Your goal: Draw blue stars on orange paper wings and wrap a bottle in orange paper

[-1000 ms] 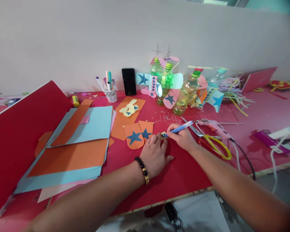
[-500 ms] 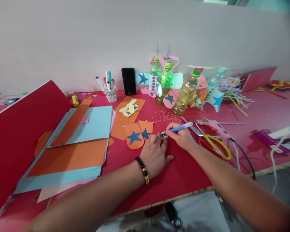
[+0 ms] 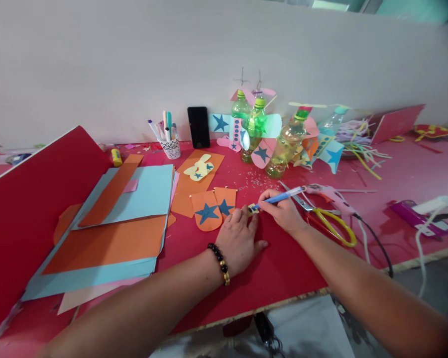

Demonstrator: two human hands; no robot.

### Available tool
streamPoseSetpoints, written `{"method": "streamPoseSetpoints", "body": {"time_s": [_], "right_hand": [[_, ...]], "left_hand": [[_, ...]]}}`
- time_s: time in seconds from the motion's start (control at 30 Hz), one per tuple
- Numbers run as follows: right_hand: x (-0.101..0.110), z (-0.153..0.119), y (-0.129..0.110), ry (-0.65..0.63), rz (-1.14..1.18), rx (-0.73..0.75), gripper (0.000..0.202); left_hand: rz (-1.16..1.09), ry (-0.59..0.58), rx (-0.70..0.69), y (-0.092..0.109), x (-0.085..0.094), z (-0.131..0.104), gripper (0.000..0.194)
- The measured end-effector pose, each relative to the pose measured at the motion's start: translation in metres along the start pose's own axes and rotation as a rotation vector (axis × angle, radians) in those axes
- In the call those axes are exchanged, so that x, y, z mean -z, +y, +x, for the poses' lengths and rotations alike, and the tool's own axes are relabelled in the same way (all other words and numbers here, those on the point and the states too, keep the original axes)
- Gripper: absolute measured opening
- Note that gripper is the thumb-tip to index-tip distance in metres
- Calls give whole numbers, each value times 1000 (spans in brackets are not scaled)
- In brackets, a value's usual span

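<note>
In my right hand (image 3: 281,211) is a blue marker (image 3: 281,195), its tip down on a small pale yellow paper strip (image 3: 253,209) with dark marks. My left hand (image 3: 239,241) lies on the table with its fingers stretched out, the fingertips at the strip's left end; most of the strip is hidden under them. Just left of those fingers are two orange paper pieces with blue stars, the larger one (image 3: 207,214) rounded at the bottom. Behind them a yellow paper cutout (image 3: 199,168) with stars rests on an orange sheet (image 3: 182,196).
Right of my right hand lie yellow-handled scissors (image 3: 334,226) and a pink glue gun (image 3: 330,193) with its cord. Decorated plastic bottles (image 3: 283,144), a phone (image 3: 199,127) and a pen cup (image 3: 170,148) stand along the wall. Stacked coloured sheets (image 3: 108,243) lie at left.
The marker's tip has shifted slightly on the strip, and the pen leans a little differently. My left hand stays in place. The whole view has moved slightly.
</note>
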State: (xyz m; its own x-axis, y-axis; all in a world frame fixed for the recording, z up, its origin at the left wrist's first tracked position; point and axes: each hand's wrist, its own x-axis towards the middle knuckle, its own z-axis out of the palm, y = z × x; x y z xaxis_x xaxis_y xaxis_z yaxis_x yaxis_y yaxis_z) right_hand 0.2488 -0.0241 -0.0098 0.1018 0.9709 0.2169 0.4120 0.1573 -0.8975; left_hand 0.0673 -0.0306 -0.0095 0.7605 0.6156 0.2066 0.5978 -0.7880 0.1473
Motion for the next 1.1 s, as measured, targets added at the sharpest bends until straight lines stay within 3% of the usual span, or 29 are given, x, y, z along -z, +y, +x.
{"method": "streamPoseSetpoints", "body": {"time_s": [0.17,0.33,0.5,1.1], "right_hand": [[2,0,2,135,121,-49,11],[2,1,5,129,135,-65,9],[3,2,6,169,99,-58,9],[-1,5,7,85,-109,39,12]], "left_hand": [[-24,2,-10,1,3,4,62],[-40,12,-35,0,4,6,52],[-20,54,2,-2,2,4,61],[-28,57,-5,-5,-7,5,59]]}}
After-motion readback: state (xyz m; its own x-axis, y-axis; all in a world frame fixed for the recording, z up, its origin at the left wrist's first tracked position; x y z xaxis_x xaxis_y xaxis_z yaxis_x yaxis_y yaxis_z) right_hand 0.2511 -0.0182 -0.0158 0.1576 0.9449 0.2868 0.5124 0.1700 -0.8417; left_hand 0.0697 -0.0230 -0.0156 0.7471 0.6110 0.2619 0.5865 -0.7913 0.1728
